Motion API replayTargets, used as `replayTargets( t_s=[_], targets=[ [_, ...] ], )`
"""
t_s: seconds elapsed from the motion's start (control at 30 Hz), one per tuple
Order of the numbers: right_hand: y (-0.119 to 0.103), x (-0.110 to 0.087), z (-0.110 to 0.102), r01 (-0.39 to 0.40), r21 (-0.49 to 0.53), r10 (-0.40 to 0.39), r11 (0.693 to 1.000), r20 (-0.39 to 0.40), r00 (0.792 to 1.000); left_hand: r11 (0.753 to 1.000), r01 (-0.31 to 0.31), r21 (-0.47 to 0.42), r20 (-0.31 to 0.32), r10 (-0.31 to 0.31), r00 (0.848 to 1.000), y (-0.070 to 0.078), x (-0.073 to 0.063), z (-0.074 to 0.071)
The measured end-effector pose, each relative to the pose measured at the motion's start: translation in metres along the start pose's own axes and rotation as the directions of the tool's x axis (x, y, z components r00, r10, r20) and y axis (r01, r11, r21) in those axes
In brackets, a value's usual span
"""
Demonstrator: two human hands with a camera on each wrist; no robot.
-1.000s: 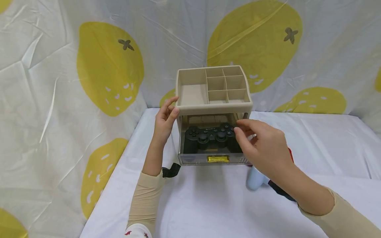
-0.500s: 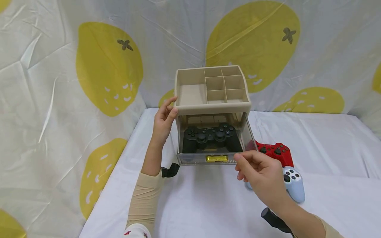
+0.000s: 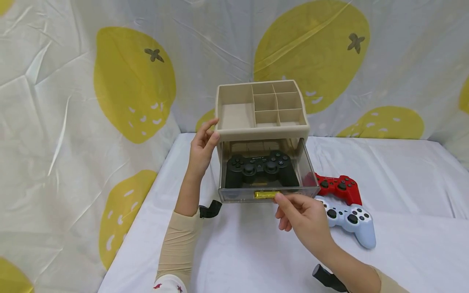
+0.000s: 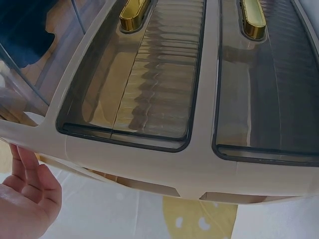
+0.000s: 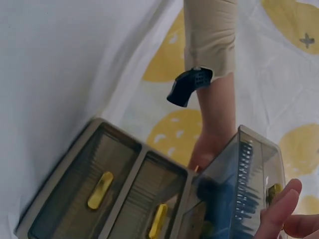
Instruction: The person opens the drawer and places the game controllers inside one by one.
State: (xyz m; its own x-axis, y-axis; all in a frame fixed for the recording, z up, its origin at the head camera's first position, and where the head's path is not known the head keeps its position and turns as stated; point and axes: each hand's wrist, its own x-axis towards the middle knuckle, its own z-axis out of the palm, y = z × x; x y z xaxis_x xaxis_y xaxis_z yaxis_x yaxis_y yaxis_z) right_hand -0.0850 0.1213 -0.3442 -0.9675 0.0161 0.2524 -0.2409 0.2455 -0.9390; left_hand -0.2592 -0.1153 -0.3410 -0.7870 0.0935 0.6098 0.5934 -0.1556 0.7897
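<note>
A beige desktop organizer [image 3: 263,134] stands on the white-covered table, its clear top drawer [image 3: 234,195] pulled out. Inside the drawer lies a black game controller [image 3: 259,167]. My left hand [image 3: 202,148] rests against the organizer's left side near the top rim; in the left wrist view, that hand's relaxed fingers [image 4: 31,172] touch the beige side. At the drawer's front, my right hand [image 3: 305,215] has its thumb tip at the right end of the gold handle [image 3: 266,195], its other fingers loosely bent below. In the right wrist view, thumb and forefinger are beside the gold handle [image 5: 274,193].
Right of the organizer lie a red controller [image 3: 340,188] and a light-blue controller [image 3: 349,221] close together on the table. Two closed drawers with gold handles [image 5: 100,190] sit below the pulled-out one. A lemon-print curtain [image 3: 216,49] hangs behind.
My right hand has come away from the drawer's right side, down and left to the gold handle, uncovering the red and light-blue controllers. The left hand and the drawer have stayed put.
</note>
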Motion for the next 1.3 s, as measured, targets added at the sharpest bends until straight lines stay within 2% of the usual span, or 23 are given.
replayTargets(
  t_s=[0.17,0.33,0.53,1.0,1.3],
  targets=[
    [0.000,0.001,0.005,-0.007,0.076,0.009,0.997,-0.028,1.000,1.000,0.018,0.008,-0.009,-0.018,1.000,0.001,0.000,0.001],
    [0.001,0.002,0.007,0.030,0.117,-0.024,0.993,-0.052,0.998,1.000,0.025,0.013,-0.012,-0.025,1.000,0.000,0.000,0.001],
    [-0.002,0.009,0.008,0.080,0.112,-0.073,0.990,-0.066,0.995,0.999,0.032,0.006,-0.010,-0.032,0.999,0.000,-0.001,0.000],
    [-0.003,0.027,0.010,0.083,0.124,-0.073,0.989,-0.085,0.994,1.000,0.011,-0.015,0.013,-0.011,1.000,0.000,-0.001,0.000],
    [-0.004,0.039,0.010,0.056,0.142,-0.044,0.988,-0.089,0.995,1.000,0.006,-0.022,0.012,-0.006,1.000,0.000,0.000,0.000]
  ],
)
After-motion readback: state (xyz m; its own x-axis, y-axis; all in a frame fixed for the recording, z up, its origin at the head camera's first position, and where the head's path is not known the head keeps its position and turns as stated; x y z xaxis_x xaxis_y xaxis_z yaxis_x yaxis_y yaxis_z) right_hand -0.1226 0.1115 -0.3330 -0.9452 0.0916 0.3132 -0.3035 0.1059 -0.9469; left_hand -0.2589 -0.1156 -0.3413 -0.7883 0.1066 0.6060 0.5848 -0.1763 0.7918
